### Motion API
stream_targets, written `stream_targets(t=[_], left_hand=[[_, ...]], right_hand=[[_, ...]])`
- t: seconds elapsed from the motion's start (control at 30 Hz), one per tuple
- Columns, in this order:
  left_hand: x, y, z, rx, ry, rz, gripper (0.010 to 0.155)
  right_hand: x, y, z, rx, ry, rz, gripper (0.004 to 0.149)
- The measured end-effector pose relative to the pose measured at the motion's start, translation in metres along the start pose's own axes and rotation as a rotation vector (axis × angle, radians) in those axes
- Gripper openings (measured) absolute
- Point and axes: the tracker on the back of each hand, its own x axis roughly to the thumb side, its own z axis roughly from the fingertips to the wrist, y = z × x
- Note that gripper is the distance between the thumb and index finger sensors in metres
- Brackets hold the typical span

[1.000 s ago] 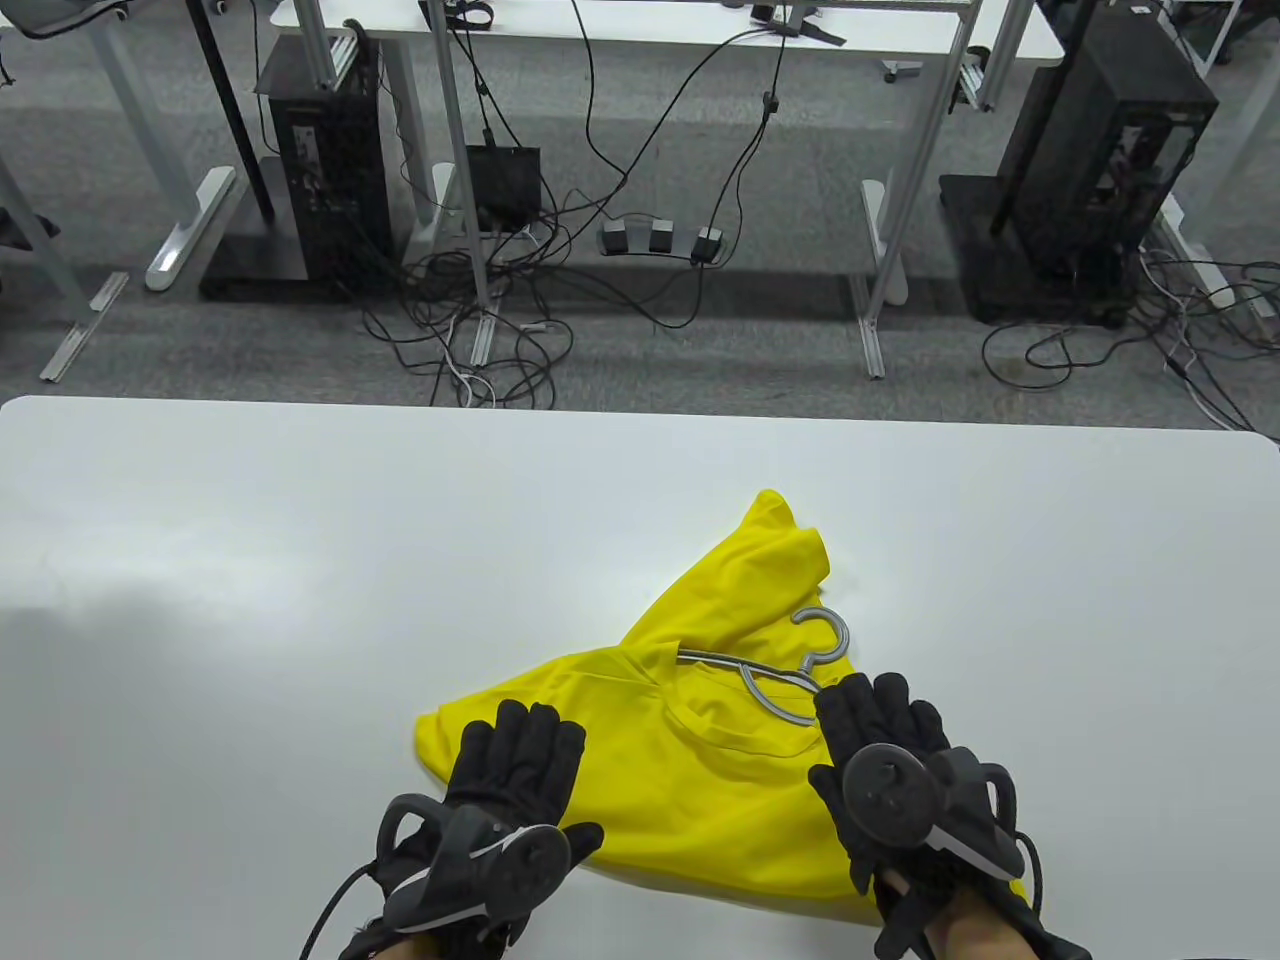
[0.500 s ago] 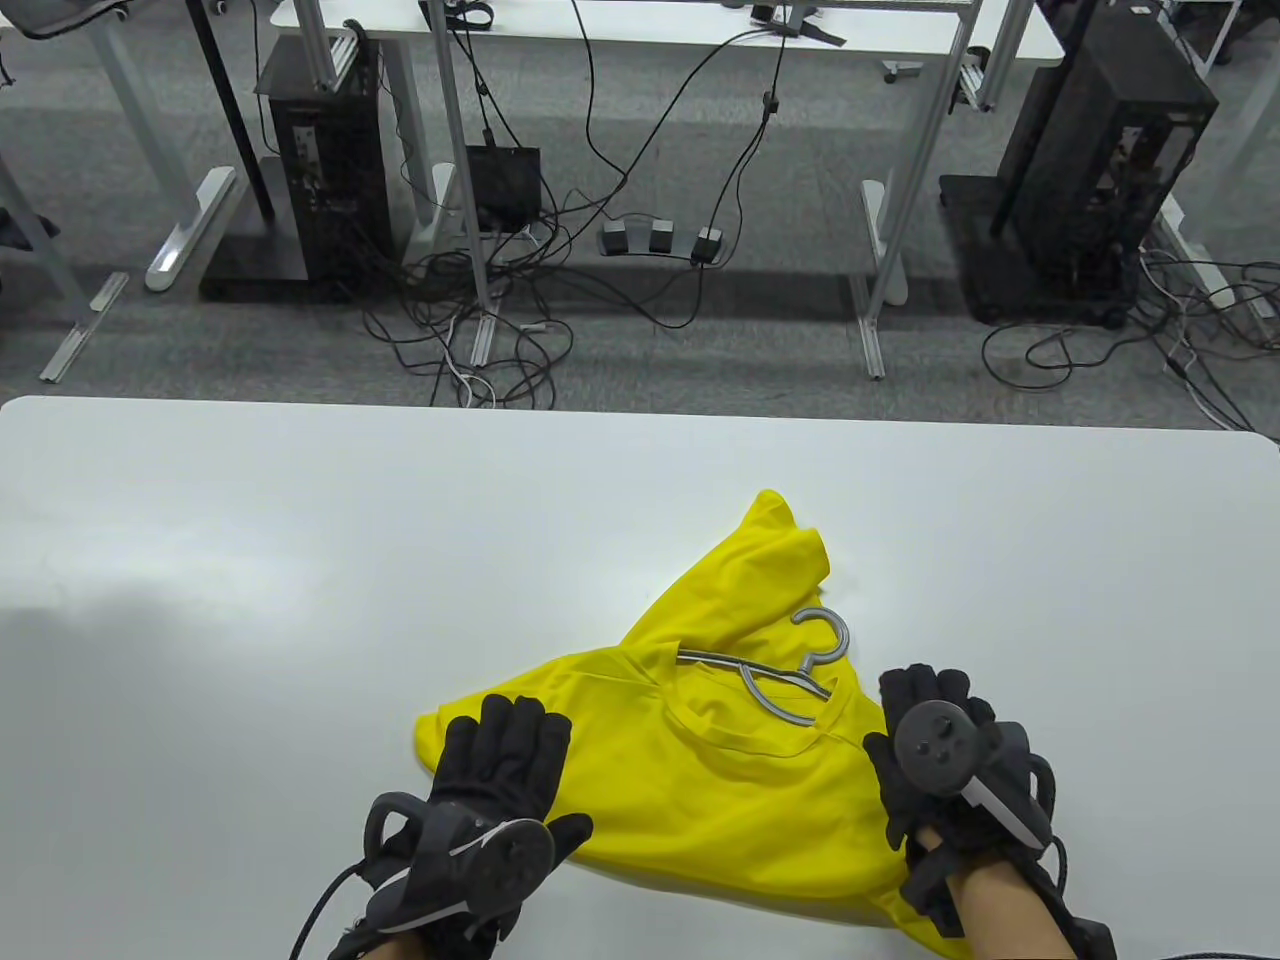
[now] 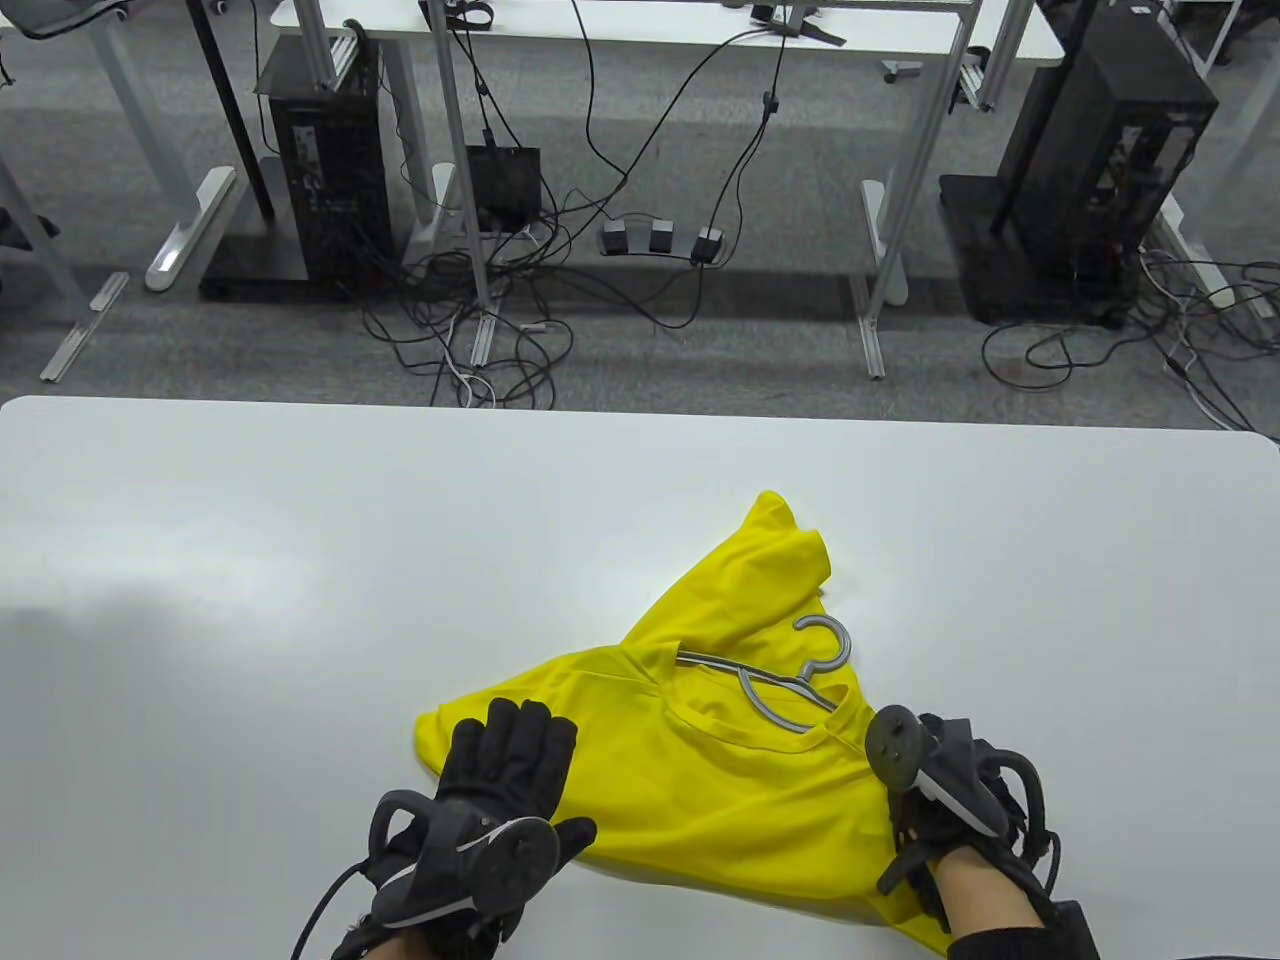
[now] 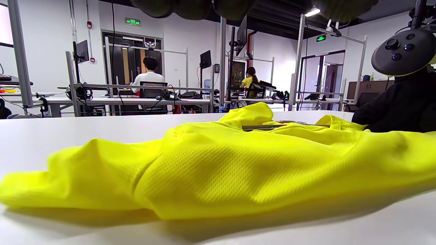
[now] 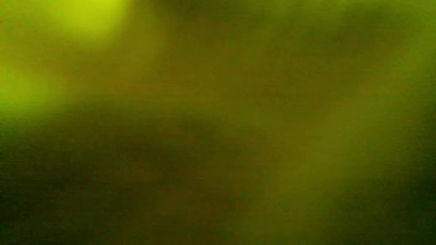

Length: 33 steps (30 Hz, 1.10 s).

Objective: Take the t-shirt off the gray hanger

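A yellow t-shirt (image 3: 720,790) lies crumpled on the white table (image 3: 250,560). The gray hanger (image 3: 775,700) sits in its neck opening, with the hook (image 3: 828,645) bare on the far side. My left hand (image 3: 505,755) presses flat on the shirt's left part, fingers spread. My right hand (image 3: 950,800) is turned on its side at the shirt's right edge, its fingers hidden under the tracker. The left wrist view shows the shirt (image 4: 218,170), a strip of hanger (image 4: 269,127) and my right hand (image 4: 391,109). The right wrist view is filled with blurred yellow fabric (image 5: 218,122).
The table's far edge (image 3: 640,405) runs across the middle of the view, with cables and desk frames on the floor beyond. Bare tabletop lies left of and beyond the shirt.
My right hand has drawn back from the hanger's neck to the shirt's right edge and rolled onto its side. My left hand has barely shifted on the shirt.
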Motion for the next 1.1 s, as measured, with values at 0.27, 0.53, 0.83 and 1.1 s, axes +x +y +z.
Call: stream_targets(t=[0.27, 0.53, 0.83, 1.1], left_hand=[[-0.015, 0.011, 0.007, 0.096, 0.070, 0.035, 0.085], [-0.028, 0.017, 0.014, 0.265, 0.119, 0.055, 0.090], [-0.026, 0.015, 0.013, 0.323, 0.110, 0.043, 0.086], [-0.024, 0.015, 0.013, 0.344, -0.002, 0.141, 0.060]], right_hand=[[-0.018, -0.045, 0.018, -0.355, 0.002, -0.366, 0.046], [-0.030, -0.070, 0.041, -0.500, -0.276, -0.794, 0.045], [-0.004, -0.076, 0.051, -0.487, -0.428, -0.664, 0.050], [0.011, -0.075, 0.063, -0.494, -0.530, -0.571, 0.053]])
